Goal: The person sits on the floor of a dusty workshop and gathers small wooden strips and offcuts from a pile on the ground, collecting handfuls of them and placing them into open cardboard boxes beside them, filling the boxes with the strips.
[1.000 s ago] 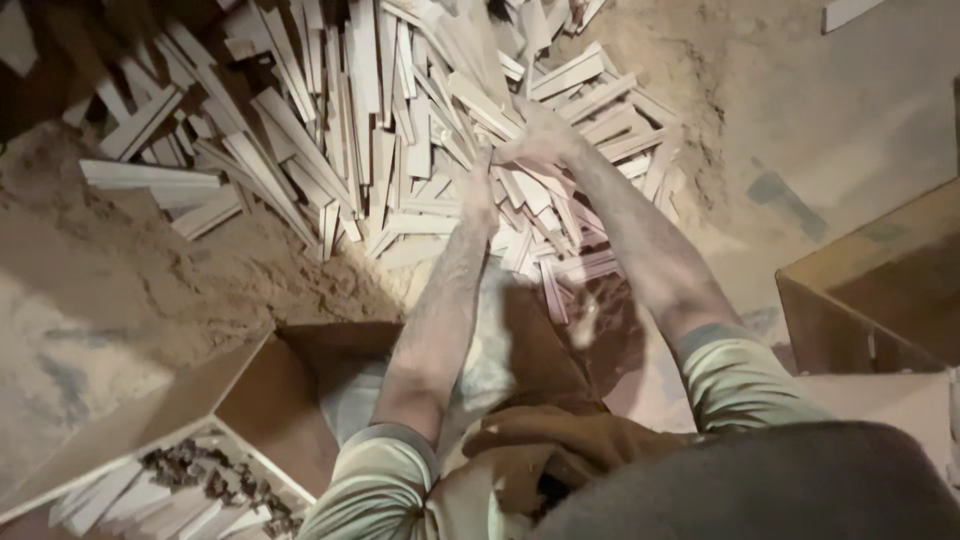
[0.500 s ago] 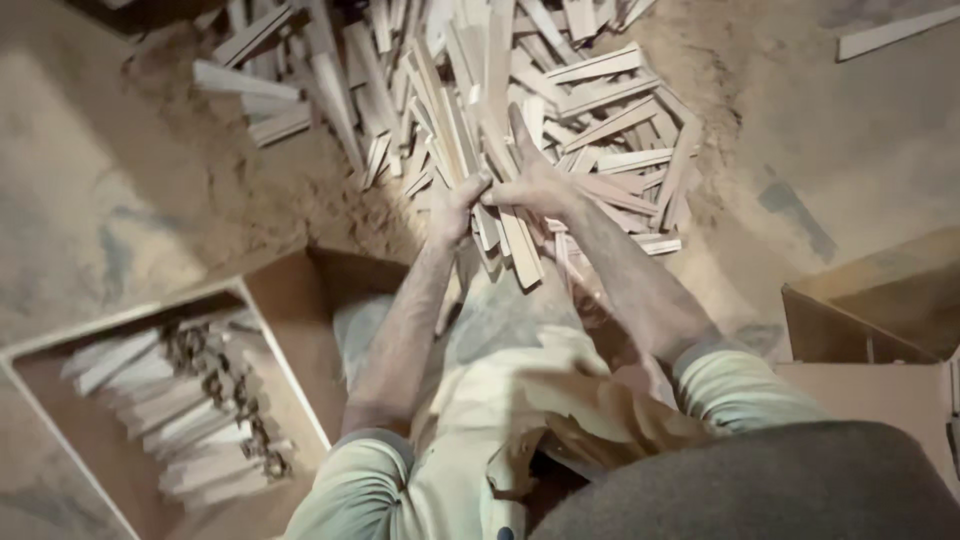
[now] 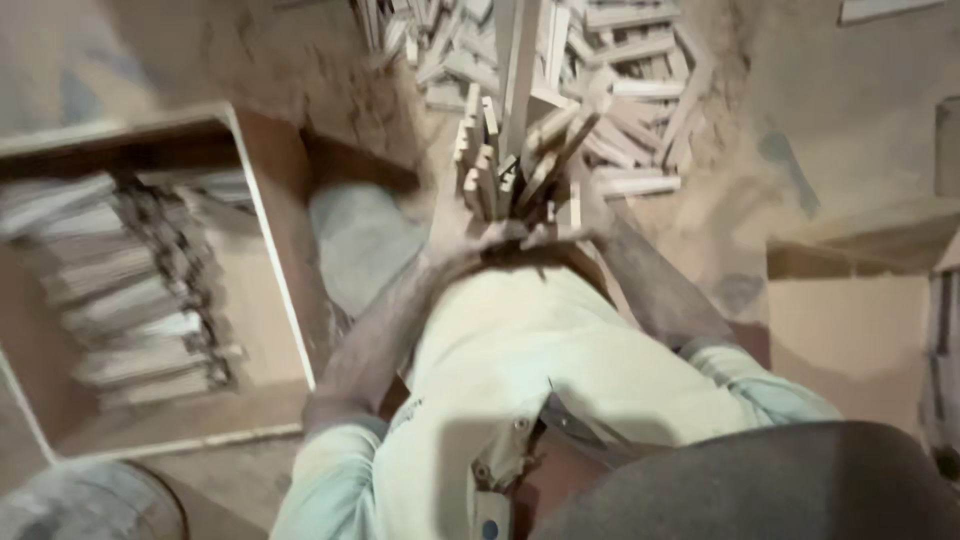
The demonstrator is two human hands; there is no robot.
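Head cam: we've got both hands, left hand (image 3: pixel 455 235) and right hand (image 3: pixel 585 215), squeezed around a bundle of wooden strips (image 3: pixel 510 165) at frame center, ends up so none slip. Open box (image 3: pixel 265 240) sits left.

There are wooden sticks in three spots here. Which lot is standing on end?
The bundle of sticks gripped between both hands. The floor pile lies scattered flat, and those in the open box lie stacked sideways.

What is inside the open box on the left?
The box holds stacked rows of pale wood strips lying flat, with a dark band across them, possibly a tie. The picture is blurred, and what lies under the top layers is covered.
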